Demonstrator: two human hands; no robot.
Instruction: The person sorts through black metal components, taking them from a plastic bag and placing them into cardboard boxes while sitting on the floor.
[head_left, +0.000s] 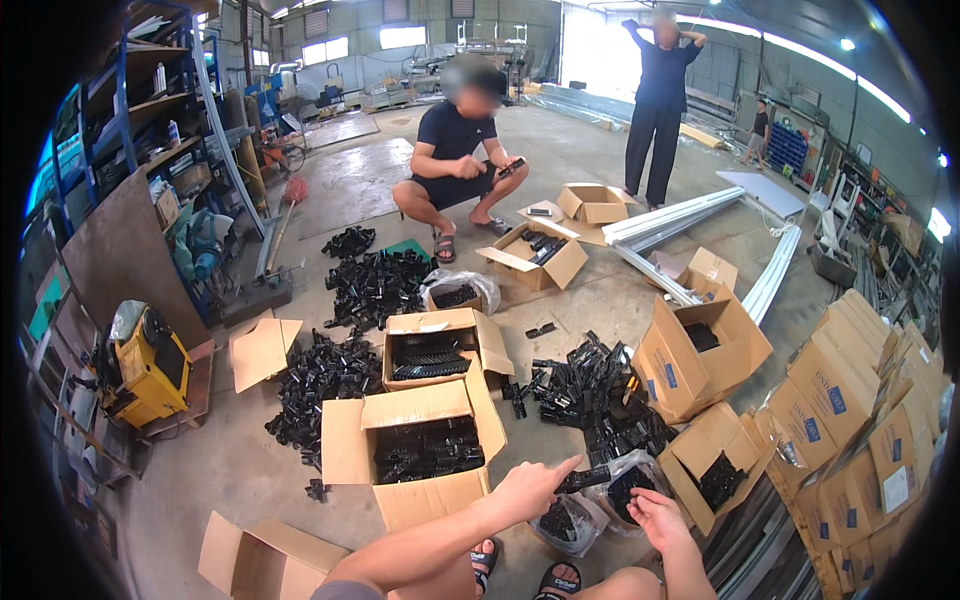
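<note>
My left hand [528,494] reaches in over the near bags with its index finger stretched out. Its other fingers are curled on a black plastic part [583,481] that sticks out to the right. Lower right, my right hand [657,517] has thumb and fingers pinched together beside a clear plastic bag [640,462] of small black pieces. Whatever sits in that pinch is too small to make out. A second clear bag [568,530] of black pieces lies below my left hand. Just beyond is a heap of black plastic parts [590,390].
Open cartons of black parts [425,405] stand left of centre, another carton [720,440] at right. More black parts [330,390] lie heaped at left. A person [465,150] squats ahead holding a black part; another person [662,110] stands behind. Stacked cartons [850,400] line the right.
</note>
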